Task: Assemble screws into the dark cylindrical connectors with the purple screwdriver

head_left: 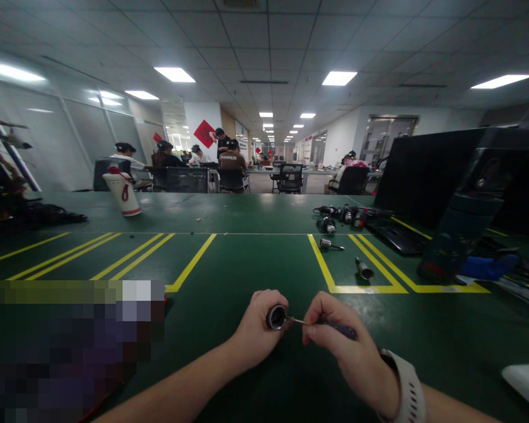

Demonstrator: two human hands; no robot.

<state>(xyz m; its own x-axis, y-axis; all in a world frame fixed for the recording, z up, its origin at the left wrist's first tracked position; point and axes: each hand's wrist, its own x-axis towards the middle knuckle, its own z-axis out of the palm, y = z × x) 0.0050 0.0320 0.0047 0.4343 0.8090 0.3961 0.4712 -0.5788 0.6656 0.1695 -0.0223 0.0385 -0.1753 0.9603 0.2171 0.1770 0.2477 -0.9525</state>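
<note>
My left hand [258,335] is closed around a small black cylindrical part [277,317], its round open end turned toward me. My right hand [339,346] pinches a thin screwdriver [335,328] with a dark purple handle. Its metal tip reaches into the rim of the cylinder. Both hands hover just above the green table mat [247,258], close to the near edge. A white watch band sits on my right wrist.
Similar metal parts [364,269] [330,243] lie in a yellow-taped box, with a pile of them [344,214] behind. A dark monitor [427,170] and a black stand [462,217] rise at right. A white cup [122,191] stands far left. Several people sit at desks behind.
</note>
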